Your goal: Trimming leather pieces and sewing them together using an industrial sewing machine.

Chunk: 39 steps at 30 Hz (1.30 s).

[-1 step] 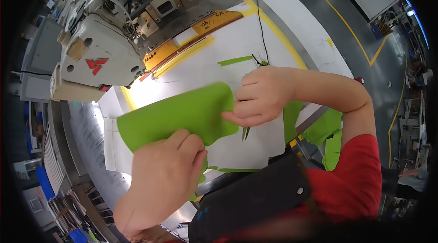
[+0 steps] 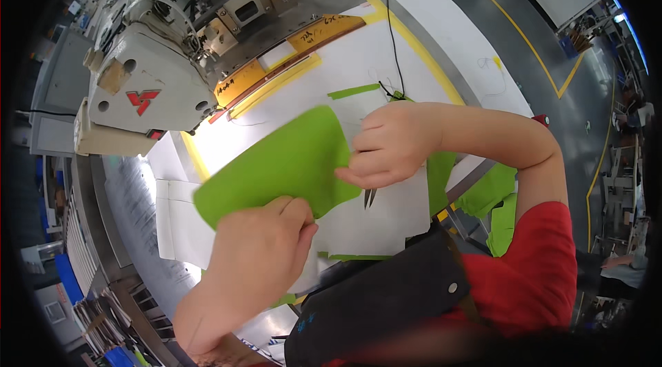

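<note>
A bright green fabric piece point(image 2: 279, 163) is lifted and tilted in front of me, over the white work surface point(image 2: 386, 219). Its lower edge is pinched in my left hand point(image 2: 265, 243), with the fingers closed and the fingertips partly hidden. My right hand point(image 2: 393, 143) is closed at the fabric's right edge, thumb and fingers pressed together. Below that hand, the two pointed metal blades of thread snips point(image 2: 370, 198) stick out; their handles are hidden in the palm. A black cord point(image 2: 394, 36) hangs down to just behind this hand.
A white sewing machine head point(image 2: 155, 84) stands at the upper left. Beyond the fabric lies an orange-brown template strip point(image 2: 310, 39) with yellow tape point(image 2: 420, 53). A narrow green strip point(image 2: 354, 92) lies on the surface. More green pieces point(image 2: 489, 191) hang at the right edge.
The fabric has tilted, its left end shifting right and its top right corner moving up and left. My left hand has moved slightly right. The right hand is almost in place.
</note>
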Available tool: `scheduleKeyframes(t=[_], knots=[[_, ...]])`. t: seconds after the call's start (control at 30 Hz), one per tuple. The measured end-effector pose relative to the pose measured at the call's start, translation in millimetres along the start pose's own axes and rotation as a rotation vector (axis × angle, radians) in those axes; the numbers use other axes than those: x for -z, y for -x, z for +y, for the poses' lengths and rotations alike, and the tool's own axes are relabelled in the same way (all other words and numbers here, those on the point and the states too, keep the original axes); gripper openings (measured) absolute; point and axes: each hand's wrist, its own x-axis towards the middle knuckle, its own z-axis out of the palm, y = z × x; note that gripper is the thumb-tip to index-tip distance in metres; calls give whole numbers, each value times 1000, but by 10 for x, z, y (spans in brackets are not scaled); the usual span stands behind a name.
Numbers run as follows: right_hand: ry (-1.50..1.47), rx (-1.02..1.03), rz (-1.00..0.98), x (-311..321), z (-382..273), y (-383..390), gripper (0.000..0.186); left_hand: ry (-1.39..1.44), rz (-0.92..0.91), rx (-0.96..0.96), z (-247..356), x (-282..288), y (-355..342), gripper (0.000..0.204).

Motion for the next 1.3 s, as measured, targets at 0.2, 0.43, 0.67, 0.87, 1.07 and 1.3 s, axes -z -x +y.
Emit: scheduleKeyframes(t=[0.2, 0.43, 0.67, 0.87, 1.07, 1.3], knots=[[-202, -225, -491, -116, -23, 313, 22, 387, -210, 212, -385, -771, -317, 15], [-396, -800, -549, 136, -317, -97, 26, 570, -156, 293, -452, -990, -286, 14], [-475, -688, -701, -195, -493, -139, 28, 593, -28, 268, -475, -1064, -170, 12], [-425, -641, -715, -240, -520, -129, 25, 604, -18, 271, -470, -1091, -146, 11], [-356, -596, -731, -247, -541, -132, 21, 599, 7, 250, -473, -1106, -135, 11], [-347, -618, -672, -253, -556, -121, 21, 613, 18, 244, -473, -1114, -129, 11]])
